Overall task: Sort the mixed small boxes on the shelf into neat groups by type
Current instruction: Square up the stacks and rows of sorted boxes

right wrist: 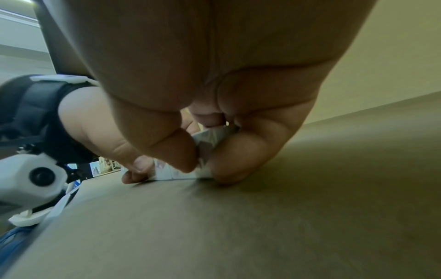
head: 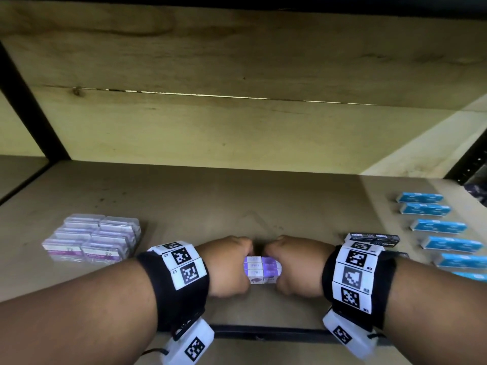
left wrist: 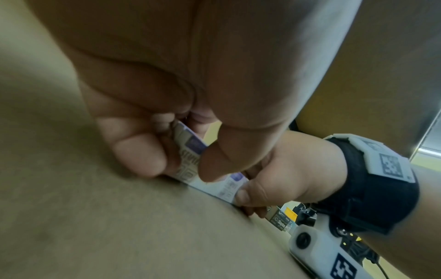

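Note:
A tight block of small purple-and-white boxes (head: 262, 270) stands on the shelf board (head: 237, 201) near its front edge. My left hand (head: 228, 267) grips the block's left end and my right hand (head: 294, 267) grips its right end, fingers curled over the far side and thumbs on the near side. In the left wrist view my thumb and fingers pinch the purple boxes (left wrist: 190, 151), with my right hand (left wrist: 281, 169) beyond. The right wrist view shows the boxes (right wrist: 181, 171) squeezed between both hands low on the board.
A group of clear purple-labelled boxes (head: 92, 238) sits at the left. Black staples boxes (head: 371, 238) lie just behind my right wrist. A column of blue boxes (head: 442, 230) runs along the right side. A black metal rail (head: 263, 331) edges the shelf front.

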